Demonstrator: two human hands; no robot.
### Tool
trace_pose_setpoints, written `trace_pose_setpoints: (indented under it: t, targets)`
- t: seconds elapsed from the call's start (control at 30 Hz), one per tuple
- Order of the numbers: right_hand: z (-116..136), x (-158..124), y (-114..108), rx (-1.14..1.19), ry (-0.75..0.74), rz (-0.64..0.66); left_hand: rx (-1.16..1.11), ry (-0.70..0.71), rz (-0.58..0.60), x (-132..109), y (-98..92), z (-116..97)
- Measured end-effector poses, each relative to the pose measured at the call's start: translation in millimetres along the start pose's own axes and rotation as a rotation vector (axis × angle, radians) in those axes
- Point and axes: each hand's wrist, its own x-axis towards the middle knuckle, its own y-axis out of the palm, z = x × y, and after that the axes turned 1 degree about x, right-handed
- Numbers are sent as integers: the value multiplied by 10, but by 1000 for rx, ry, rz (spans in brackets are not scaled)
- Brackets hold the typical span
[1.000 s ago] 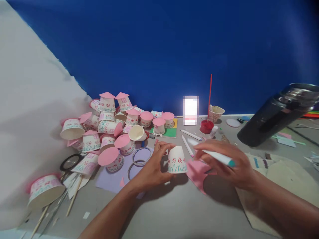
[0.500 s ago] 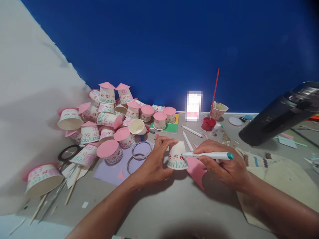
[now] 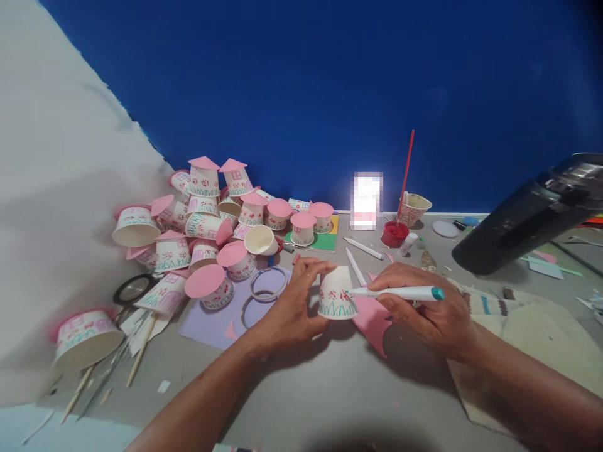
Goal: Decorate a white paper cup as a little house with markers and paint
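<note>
A white paper cup (image 3: 337,294) is upside down just above or on the table, with red flowers and green zigzag grass drawn around its side. My left hand (image 3: 296,298) grips it from the left, fingers at the top and thumb low. Between the fingers of my right hand (image 3: 419,307) is a white marker (image 3: 400,293) with a teal end, its tip at the flowers on the cup's right side. Scraps of pink paper (image 3: 374,323) lie under and behind the marker.
Many decorated cups with pink paper roofs (image 3: 205,281) are piled at left, near tape rolls (image 3: 268,284) on purple paper (image 3: 202,323). Two more markers (image 3: 362,248), a red paint pot (image 3: 394,234) and a lit screen (image 3: 366,201) stand behind. A dark bottle (image 3: 513,220) leans at right above a cloth (image 3: 518,351).
The cup has shifted or turned very slightly to the right in my left hand. The marker's tip has moved a little right along the flowers.
</note>
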Motion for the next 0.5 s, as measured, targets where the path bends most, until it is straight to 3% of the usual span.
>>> trace_pose_setpoints:
  t: [0.5]
  targets:
    - [-23, 4, 21, 4, -11, -17, 10, 9, 8, -14, 20, 68]
